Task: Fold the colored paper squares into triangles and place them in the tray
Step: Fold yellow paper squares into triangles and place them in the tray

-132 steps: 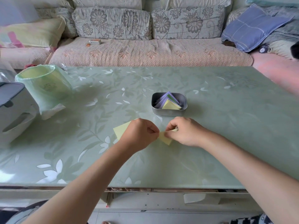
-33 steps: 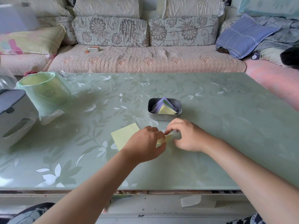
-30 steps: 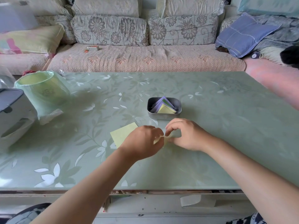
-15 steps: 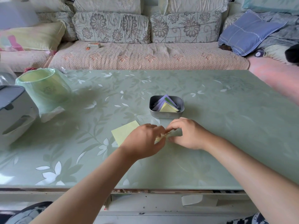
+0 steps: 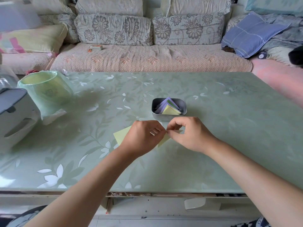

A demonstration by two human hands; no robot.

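A yellow paper square (image 5: pixel 163 140) sits just above the green table, pinched between both hands and partly folded. My left hand (image 5: pixel 142 138) pinches its left side and my right hand (image 5: pixel 190 134) pinches its right corner; most of the sheet is hidden behind the fingers. A flat yellow paper stack (image 5: pixel 121 134) lies on the table, half covered by my left hand. Just beyond the hands stands a small grey metal tray (image 5: pixel 183 103) holding several folded triangles (image 5: pixel 168 106), purple, green and yellow.
A pale green bin lined with a plastic bag (image 5: pixel 45 90) stands at the left, with a white and grey appliance (image 5: pixel 14 115) beside it. A floral sofa (image 5: pixel 147 54) runs behind the table (image 5: pixel 229 128). The table's front edge lies under my forearms.
The hands stayed in the same spot in front of the tray, working the yellow sheet between the fingertips. The right fingers lifted and now pinch the paper's corner.
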